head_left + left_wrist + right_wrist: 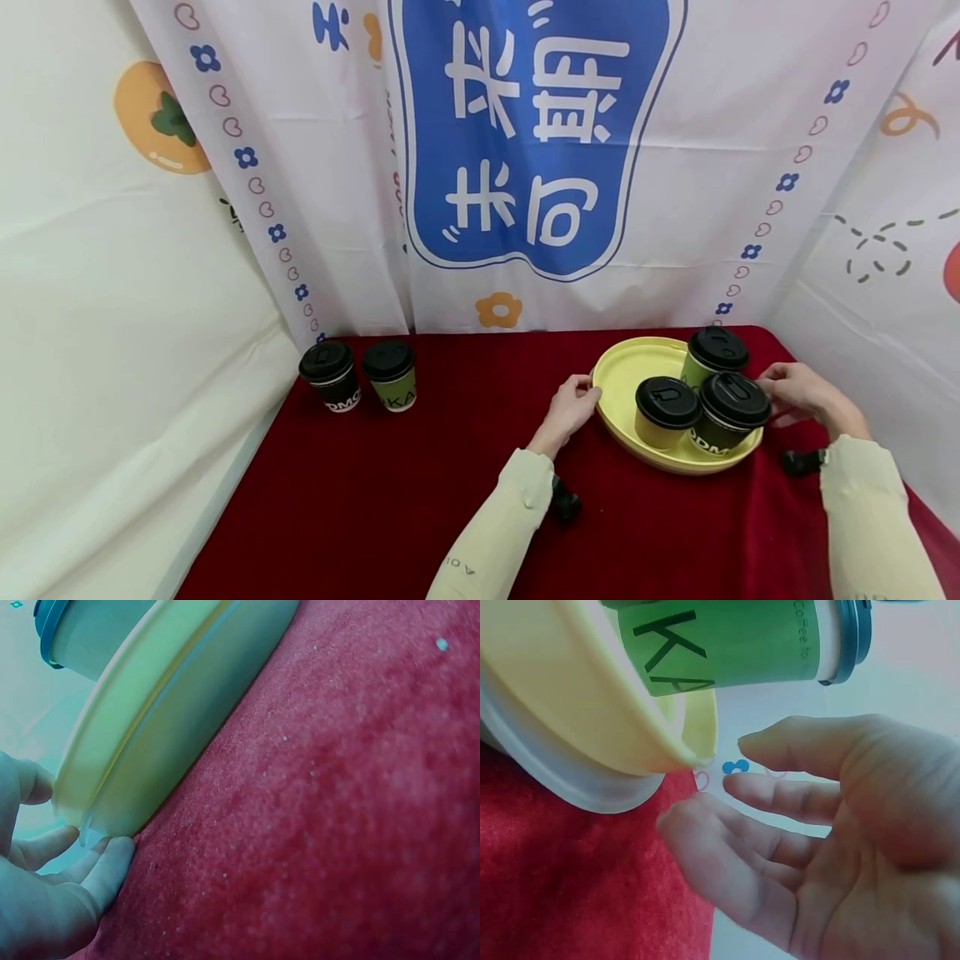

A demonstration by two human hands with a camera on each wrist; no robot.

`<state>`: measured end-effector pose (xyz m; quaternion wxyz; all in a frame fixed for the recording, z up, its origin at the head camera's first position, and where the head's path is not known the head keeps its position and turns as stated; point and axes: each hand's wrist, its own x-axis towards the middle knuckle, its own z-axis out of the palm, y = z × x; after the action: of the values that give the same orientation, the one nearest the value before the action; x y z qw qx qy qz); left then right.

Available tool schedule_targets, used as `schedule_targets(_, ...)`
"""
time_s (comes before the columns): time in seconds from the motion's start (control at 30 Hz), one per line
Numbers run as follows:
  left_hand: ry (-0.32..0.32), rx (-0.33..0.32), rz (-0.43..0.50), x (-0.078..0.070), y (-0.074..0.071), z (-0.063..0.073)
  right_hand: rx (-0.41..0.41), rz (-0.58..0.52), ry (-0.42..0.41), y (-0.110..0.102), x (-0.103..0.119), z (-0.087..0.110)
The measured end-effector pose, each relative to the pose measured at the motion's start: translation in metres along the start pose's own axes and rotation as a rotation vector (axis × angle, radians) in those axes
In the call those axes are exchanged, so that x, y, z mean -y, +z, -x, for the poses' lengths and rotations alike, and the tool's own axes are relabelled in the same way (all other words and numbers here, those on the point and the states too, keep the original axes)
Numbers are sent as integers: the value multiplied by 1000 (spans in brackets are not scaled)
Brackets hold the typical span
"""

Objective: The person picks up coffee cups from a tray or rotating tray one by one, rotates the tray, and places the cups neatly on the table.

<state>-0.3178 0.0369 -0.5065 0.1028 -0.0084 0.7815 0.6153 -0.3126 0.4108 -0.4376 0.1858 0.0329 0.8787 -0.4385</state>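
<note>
A round yellow tray (628, 360) lies on the red cloth at the right, with a second paler rim (592, 796) visible beneath it in the right wrist view. Three lidded paper cups stand on it: a green one (697, 369), a yellow one (660, 433) and a black one (712, 435). My left hand (567, 414) is at the tray's left edge, its fairly straight fingertips against the outer side and low by the cloth. My right hand (802, 832) is beside the opposite edge, apart from it, fingers loosely curved with nothing between them.
Toward the back left of the red-covered table (360, 517) stand two more lidded cups, one black (333, 387) and one green (396, 392). A printed white curtain (345, 200) hangs behind the table, and pale fabric walls (112, 333) flank both sides.
</note>
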Motion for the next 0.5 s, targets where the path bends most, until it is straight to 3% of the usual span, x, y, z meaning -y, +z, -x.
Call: schedule_targets(0.5, -9, -13, -11, -2, 3, -1, -45, 47, -38, -8, 4, -20)
